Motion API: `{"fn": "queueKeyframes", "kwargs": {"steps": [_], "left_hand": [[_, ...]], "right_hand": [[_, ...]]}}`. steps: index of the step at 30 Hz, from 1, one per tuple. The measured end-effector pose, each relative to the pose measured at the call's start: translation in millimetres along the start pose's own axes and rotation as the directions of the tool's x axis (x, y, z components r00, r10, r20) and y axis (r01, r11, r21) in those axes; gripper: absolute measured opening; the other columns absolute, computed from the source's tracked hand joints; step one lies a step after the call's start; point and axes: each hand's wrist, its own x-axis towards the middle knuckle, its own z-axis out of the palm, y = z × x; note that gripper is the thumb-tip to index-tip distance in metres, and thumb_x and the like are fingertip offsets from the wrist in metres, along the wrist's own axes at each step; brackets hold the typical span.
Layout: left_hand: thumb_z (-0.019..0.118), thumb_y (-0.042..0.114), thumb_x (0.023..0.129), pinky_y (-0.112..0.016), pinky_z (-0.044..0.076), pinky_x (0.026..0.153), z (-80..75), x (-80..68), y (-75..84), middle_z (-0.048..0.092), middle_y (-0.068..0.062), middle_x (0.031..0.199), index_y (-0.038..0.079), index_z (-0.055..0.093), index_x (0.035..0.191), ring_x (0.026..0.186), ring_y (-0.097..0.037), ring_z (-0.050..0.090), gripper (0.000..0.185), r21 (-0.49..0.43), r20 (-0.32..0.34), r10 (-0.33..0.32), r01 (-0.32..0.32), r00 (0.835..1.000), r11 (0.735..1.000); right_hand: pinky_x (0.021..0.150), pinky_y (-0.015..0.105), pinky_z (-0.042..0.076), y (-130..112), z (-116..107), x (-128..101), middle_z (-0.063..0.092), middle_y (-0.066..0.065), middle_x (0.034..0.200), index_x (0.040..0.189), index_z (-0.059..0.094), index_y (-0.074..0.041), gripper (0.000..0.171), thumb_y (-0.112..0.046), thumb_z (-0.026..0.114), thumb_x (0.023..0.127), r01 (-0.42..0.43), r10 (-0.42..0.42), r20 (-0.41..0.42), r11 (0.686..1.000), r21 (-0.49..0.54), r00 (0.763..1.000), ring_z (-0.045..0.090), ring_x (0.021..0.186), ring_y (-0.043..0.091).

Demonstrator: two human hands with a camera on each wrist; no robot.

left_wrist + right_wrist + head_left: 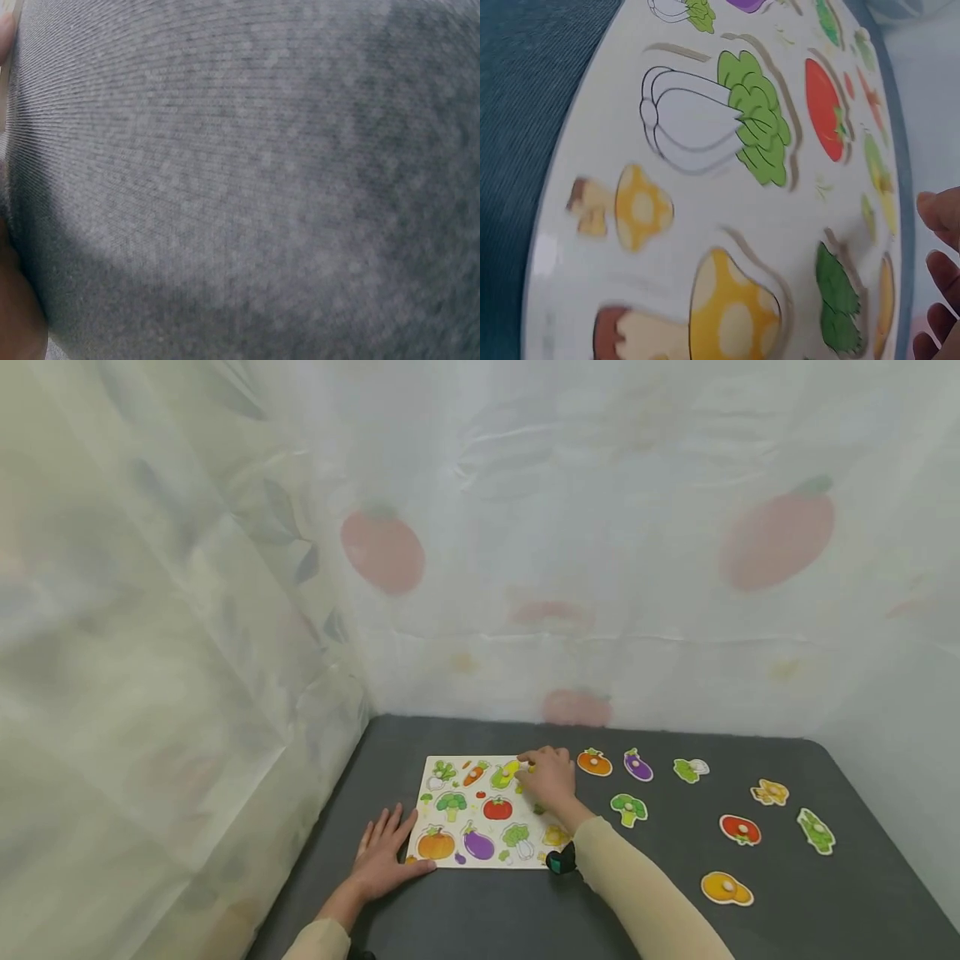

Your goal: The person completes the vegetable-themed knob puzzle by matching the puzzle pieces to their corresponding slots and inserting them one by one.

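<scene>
The puzzle board (pixel 487 812) lies flat on the dark table (pixel 675 910), toward its left half, its long axis running left to right. The right hand (pixel 550 777) rests over the board's far right corner, fingertips curled down beside the yellow-green corn piece (pixel 507 772), which sits along the far edge. Whether the fingers pinch that piece or only touch it cannot be told. The left hand (pixel 382 853) lies flat with fingers straight and spread on the table, its thumb side touching the board's near left corner. The right hand is therefore the nearer to the corn piece; the left is well apart from it.

Loose pieces lie off the board's right edge: a pumpkin piece (pixel 594 763) just beside the right hand, then an eggplant piece (pixel 638 766) and a broccoli piece (pixel 628 808), with others toward the table's right edge.

The head view alone shows both hands and the loose pieces. The right wrist view shows the board's printed cabbage (pixel 712 120) and mushroom (pixel 727 311) recesses close up, with fingertips (pixel 941 214) at its right margin. The left wrist view shows only blurred grey table fabric (pixel 262 187).
</scene>
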Motion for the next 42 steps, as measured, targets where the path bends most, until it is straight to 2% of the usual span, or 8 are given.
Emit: {"fn": "queueKeyframes", "kwargs": {"steps": [5,8,12,15,21,28,37,42], "left_hand": [[0.073,0.070,0.080,-0.065,-0.002,0.119,-4.1,-2.8,3.9,0.018,-0.024,0.167,0.016,0.032,0.163,0.153,-0.047,0.007,0.107,-0.017,-0.001,0.011,-0.011,1.000,1.000],[0.072,0.072,0.079,-0.064,-0.001,0.120,-6.2,-2.6,6.9,0.017,-0.021,0.168,0.017,0.030,0.163,0.154,-0.045,0.006,0.109,0.000,0.019,-0.010,0.010,1.000,1.000],[0.073,0.072,0.079,-0.063,-0.001,0.120,-7.0,-1.3,7.3,0.016,-0.020,0.169,0.016,0.030,0.163,0.154,-0.045,0.005,0.110,0.013,0.036,-0.028,0.028,0.999,1.000],[0.073,0.071,0.079,-0.064,-0.002,0.120,-5.8,-0.6,5.9,0.017,-0.022,0.168,0.015,0.030,0.163,0.154,-0.046,0.005,0.110,0.004,0.026,-0.013,0.013,1.000,1.000],[0.072,0.073,0.080,-0.064,-0.003,0.119,-5.3,-1.6,5.1,0.016,-0.023,0.168,0.014,0.030,0.163,0.154,-0.046,0.004,0.110,-0.008,0.021,0.000,0.000,1.000,1.000],[0.070,0.073,0.080,-0.064,-0.005,0.119,-6.2,-2.3,4.9,0.014,-0.022,0.168,0.016,0.027,0.164,0.154,-0.045,0.002,0.111,-0.019,0.030,0.002,-0.001,1.000,1.000],[0.071,0.072,0.080,-0.065,-0.003,0.118,-2.4,-0.1,-0.1,0.016,-0.024,0.167,0.015,0.030,0.163,0.153,-0.048,0.005,0.109,-0.016,0.005,0.031,-0.031,1.000,0.999],[0.070,0.076,0.079,-0.063,-0.004,0.119,-3.0,2.2,-0.3,0.013,-0.021,0.169,0.018,0.026,0.165,0.154,-0.045,0.002,0.112,0.018,0.038,-0.005,0.004,0.999,1.000]], "right_hand": [[0.097,0.056,0.040,1,-19,-6,0.066,0.006,0.114,0.119,0.078,-0.021,0.031,-0.031,0.079,0.090,0.041,-0.041,0.001,0.999,0.032,0.999,0.048,0.117,0.035],[0.097,0.055,0.042,5,-36,-12,0.067,0.007,0.115,0.121,0.077,-0.018,0.032,-0.030,0.078,0.091,0.074,-0.074,0.002,0.995,0.063,0.997,0.048,0.118,0.036],[0.098,0.058,0.041,16,-58,-18,0.068,0.009,0.115,0.123,0.077,-0.017,0.033,-0.029,0.077,0.092,0.104,-0.102,-0.028,0.989,0.104,0.994,0.048,0.120,0.038],[0.099,0.061,0.040,26,-74,-20,0.067,0.010,0.115,0.124,0.076,-0.016,0.034,-0.030,0.076,0.093,0.122,-0.116,-0.055,0.986,0.110,0.992,0.047,0.121,0.039],[0.102,0.062,0.038,41,-103,-28,0.067,0.011,0.117,0.126,0.075,-0.013,0.034,-0.026,0.076,0.094,0.123,-0.112,-0.083,0.982,0.144,0.990,0.045,0.123,0.039],[0.097,0.062,0.039,60,-130,-40,0.066,0.011,0.119,0.128,0.073,-0.014,0.037,-0.032,0.074,0.097,0.101,-0.088,-0.094,0.984,0.147,0.992,0.044,0.124,0.039],[0.104,0.065,0.033,94,-157,-54,0.068,0.018,0.116,0.130,0.072,-0.008,0.036,-0.023,0.072,0.097,0.080,-0.065,-0.107,0.986,0.145,0.992,0.044,0.125,0.042],[0.100,0.065,0.034,107,-177,-62,0.066,0.018,0.116,0.132,0.069,-0.006,0.038,-0.025,0.071,0.099,0.085,-0.067,-0.127,0.986,0.143,0.990,0.043,0.123,0.043]]}}
